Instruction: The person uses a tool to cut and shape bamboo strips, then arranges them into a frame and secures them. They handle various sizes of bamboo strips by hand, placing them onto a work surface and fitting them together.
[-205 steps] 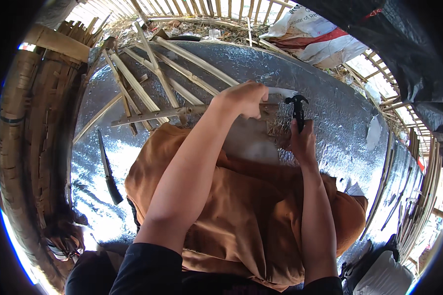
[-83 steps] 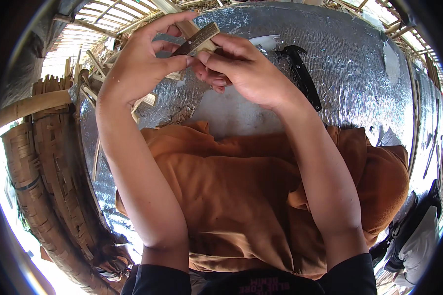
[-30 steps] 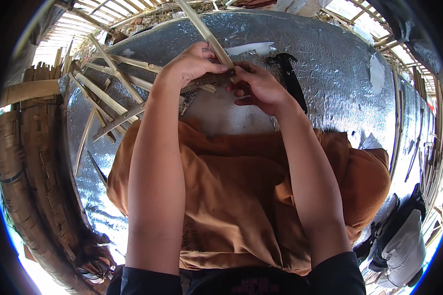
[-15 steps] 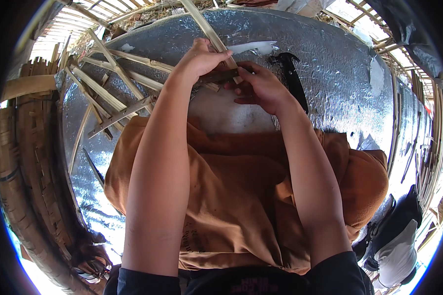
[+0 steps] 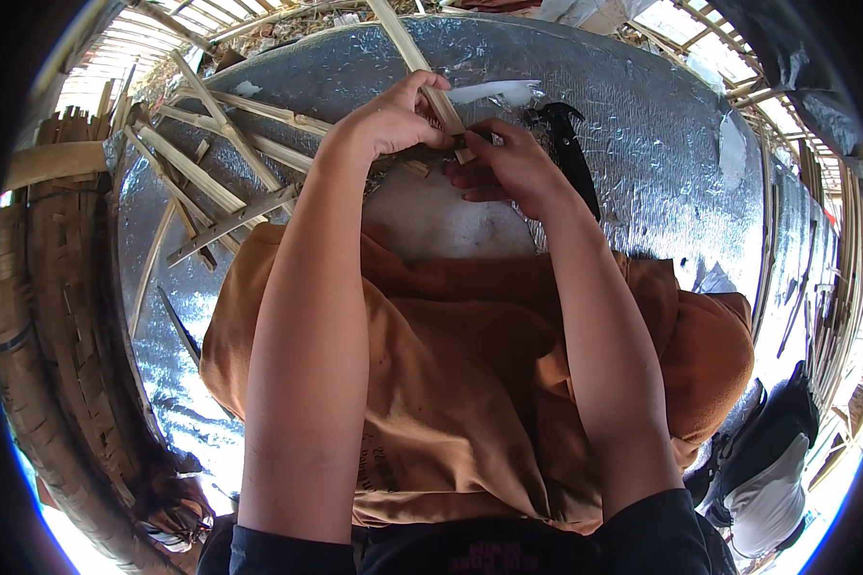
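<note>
A pale split-bamboo strip (image 5: 401,36) slants down from the top edge to a point between my hands. My left hand (image 5: 389,117) is closed around it, fingers over the far side and thumb near its lower end. My right hand (image 5: 520,171) pinches that lower end between thumb and forefinger, with its other fingers curled below. A small dark piece shows at the strip's end between the fingertips; most of it is hidden. Just right of my right hand lies a hammer (image 5: 573,158) with a black handle. Brown cloth (image 5: 451,374) covers my lap beneath both forearms.
Several bamboo strips (image 5: 201,177) lie crossed on the silvery foil sheet (image 5: 662,144) to the left. A dark blade (image 5: 178,321) sits beside my left knee. Woven bamboo (image 5: 62,287) stands at the far left, and long thin strips (image 5: 839,287) line the right.
The dark piece that lay across the strip between my hands is now mostly out of sight. My left hand has shifted slightly, its thumb closer to my right fingertips.
</note>
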Demonstrator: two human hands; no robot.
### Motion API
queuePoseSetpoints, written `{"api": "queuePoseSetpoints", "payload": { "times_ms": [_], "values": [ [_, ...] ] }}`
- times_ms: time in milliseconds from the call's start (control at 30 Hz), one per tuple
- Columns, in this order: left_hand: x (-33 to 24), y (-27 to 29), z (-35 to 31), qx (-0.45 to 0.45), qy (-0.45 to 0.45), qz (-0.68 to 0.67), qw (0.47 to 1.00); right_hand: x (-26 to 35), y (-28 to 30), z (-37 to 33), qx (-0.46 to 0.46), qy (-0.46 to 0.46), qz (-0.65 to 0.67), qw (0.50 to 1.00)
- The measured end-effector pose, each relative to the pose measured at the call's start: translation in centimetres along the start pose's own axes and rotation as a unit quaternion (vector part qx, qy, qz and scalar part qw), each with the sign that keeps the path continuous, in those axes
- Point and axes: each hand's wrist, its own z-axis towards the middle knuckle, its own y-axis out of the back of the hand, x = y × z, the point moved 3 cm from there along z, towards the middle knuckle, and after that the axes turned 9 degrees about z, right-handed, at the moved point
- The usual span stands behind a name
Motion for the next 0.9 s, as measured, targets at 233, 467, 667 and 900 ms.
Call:
{"api": "queuePoseSetpoints", "payload": {
  "times_ms": [233,467,667,900],
  "values": [
    [-0.2,-0.2,0.1,0.026,-0.008,-0.022,0.999,0.4,-0.1,-0.5,-0.038,0.015,-0.031,0.999],
    [0.6,-0.3,0.4,0.02,0.002,-0.019,1.0,5.1,-0.9,-4.3,-0.102,-0.011,-0.483,0.869],
    [0.7,0.2,1.3,0.02,-0.007,0.003,1.0,5.8,4.4,-6.7,-0.324,0.08,-0.6,0.727],
    [1.2,0.5,1.8,0.1,-0.02,-0.018,0.995,0.6,6.6,-6.4,-0.316,0.078,-0.586,0.742]
  ]
}}
